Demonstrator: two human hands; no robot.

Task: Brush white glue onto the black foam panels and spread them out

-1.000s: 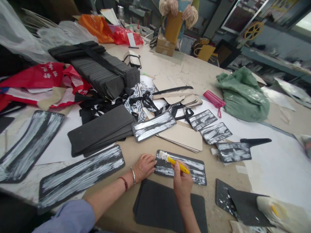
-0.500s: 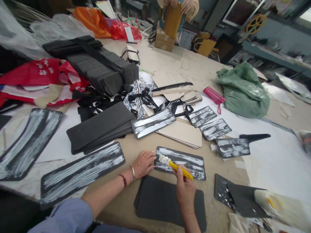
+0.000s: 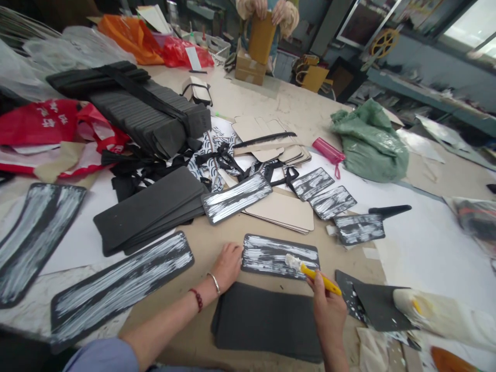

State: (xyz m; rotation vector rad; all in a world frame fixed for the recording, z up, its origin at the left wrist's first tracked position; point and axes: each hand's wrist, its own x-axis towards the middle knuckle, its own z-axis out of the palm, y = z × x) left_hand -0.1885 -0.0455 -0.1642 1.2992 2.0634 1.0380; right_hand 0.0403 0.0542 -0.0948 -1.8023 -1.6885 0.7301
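A brush with a yellow handle is in my right hand, its white-coated bristles resting on a black rectangular panel streaked with white paste. My left hand is closed at that panel's left edge, fingertips on its border. Just below lies a stack of plain black panels, partly covered by my right hand and wrist. Left of my hands is a long black panel with white streaks. Another streaked panel sits beyond them, overlapping beige boards.
A paste-smeared container stands at the right. Several small streaked pieces lie beyond the brush. Black panels, a strapped dark stack and a green bag surround the work area. Across the table a person's hands hold a brown piece.
The brush in my right hand has swept rightward along the panel, and the white streaks now look fuller. My left hand's fingers are more curled at the panel's left edge. The view has shifted slightly.
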